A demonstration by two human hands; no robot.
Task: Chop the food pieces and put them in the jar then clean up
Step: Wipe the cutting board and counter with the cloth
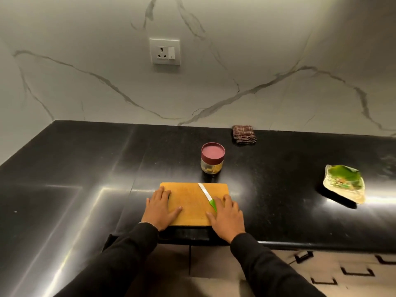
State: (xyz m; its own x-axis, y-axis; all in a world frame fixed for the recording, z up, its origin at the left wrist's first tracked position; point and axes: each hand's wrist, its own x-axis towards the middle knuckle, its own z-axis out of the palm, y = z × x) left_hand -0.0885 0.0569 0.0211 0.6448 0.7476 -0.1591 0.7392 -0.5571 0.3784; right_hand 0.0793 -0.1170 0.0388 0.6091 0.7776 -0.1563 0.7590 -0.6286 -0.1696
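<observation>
A wooden cutting board (190, 198) lies near the front edge of the black counter (85, 168). My left hand (160, 207) rests flat on the board's left edge, fingers straight. My right hand (226, 215) lies flat on the board's right side, over the green handle of a white-bladed knife (206, 194) that lies on the board. Behind the board stands a clear jar (212, 160) with a maroon lid on it and yellowish pieces at its bottom.
A folded brown checked cloth (244, 134) lies at the back against the marble wall. A green and white food packet (345, 183) lies at the right. A wall socket (164, 51) sits above the counter. Drawers with black handles (303, 257) are below right.
</observation>
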